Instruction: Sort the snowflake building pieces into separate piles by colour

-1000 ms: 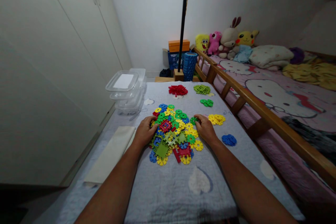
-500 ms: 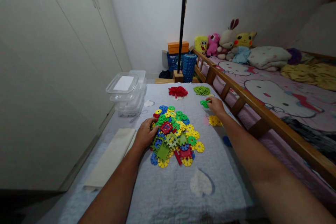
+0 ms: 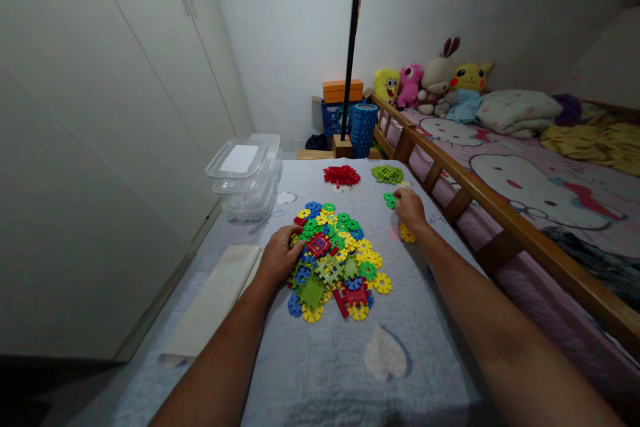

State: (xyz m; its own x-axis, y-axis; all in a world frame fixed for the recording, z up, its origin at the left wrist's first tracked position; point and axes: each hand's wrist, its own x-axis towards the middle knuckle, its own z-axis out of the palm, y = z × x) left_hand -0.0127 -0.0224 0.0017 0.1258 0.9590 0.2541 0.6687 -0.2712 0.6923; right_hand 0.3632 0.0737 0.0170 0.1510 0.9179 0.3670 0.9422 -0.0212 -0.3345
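My left hand (image 3: 282,255) rests at the left edge of a mixed pile of plastic building pieces (image 3: 330,260), its thumb and fingers apart and touching the pile. Flower-shaped interlocking discs in yellow, green and blue lie there among red and olive-green square pieces. Farther away on the right, my right hand (image 3: 411,208) is closed, with its fingertips at a green flower-shaped disc (image 3: 389,200) low over the cloth. Below that hand, yellow flower-shaped discs (image 3: 407,233) are partly covered by my right wrist.
A red heap (image 3: 342,176) and a light-green heap (image 3: 387,174) of pieces lie at the back. Stacked clear plastic boxes (image 3: 240,170) and a folded pale cloth (image 3: 215,300) are on the left. A wooden bed rail (image 3: 465,193) runs along the right side.
My right hand has shifted slightly down and toward the right, covering more of the yellow discs. My left hand stays at the pile. The view has shifted slightly.
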